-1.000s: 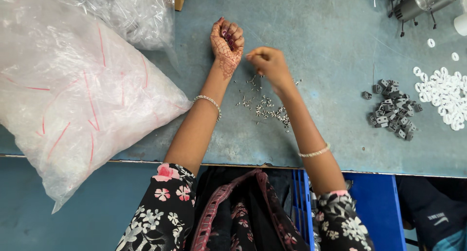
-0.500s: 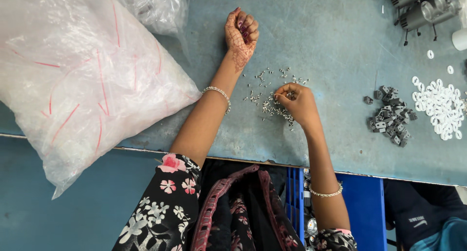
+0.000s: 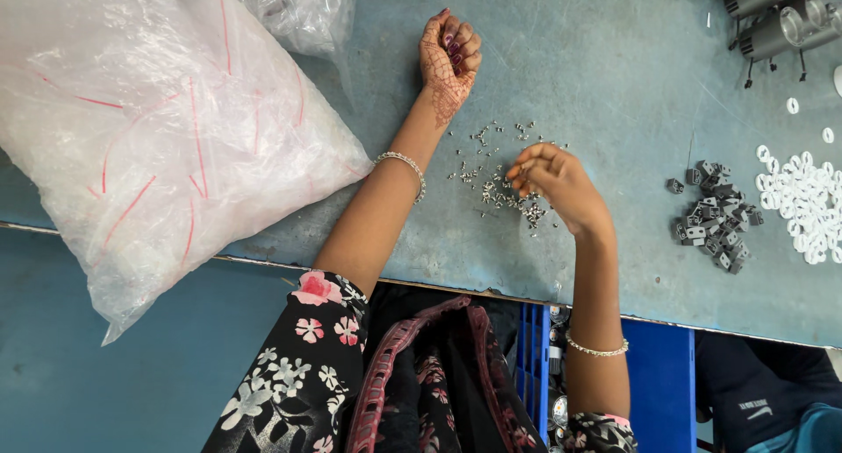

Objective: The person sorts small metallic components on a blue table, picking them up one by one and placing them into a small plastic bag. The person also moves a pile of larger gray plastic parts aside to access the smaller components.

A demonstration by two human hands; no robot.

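My left hand rests on the blue-grey table, palm up with the fingers curled over something small that I cannot make out. My right hand hovers over a scatter of small metal screws, fingertips bunched and touching the pile. Both wrists wear thin bracelets.
A large clear plastic bag with red streaks lies at the left, with a smaller clear bag behind it. At the right sit a heap of small grey parts, a heap of white rings and dark cylindrical parts. A blue crate stands below the table edge.
My right hand moved from beside the left hand down to the screw pile and then shifted slightly over it. My left hand stayed curled, palm up.
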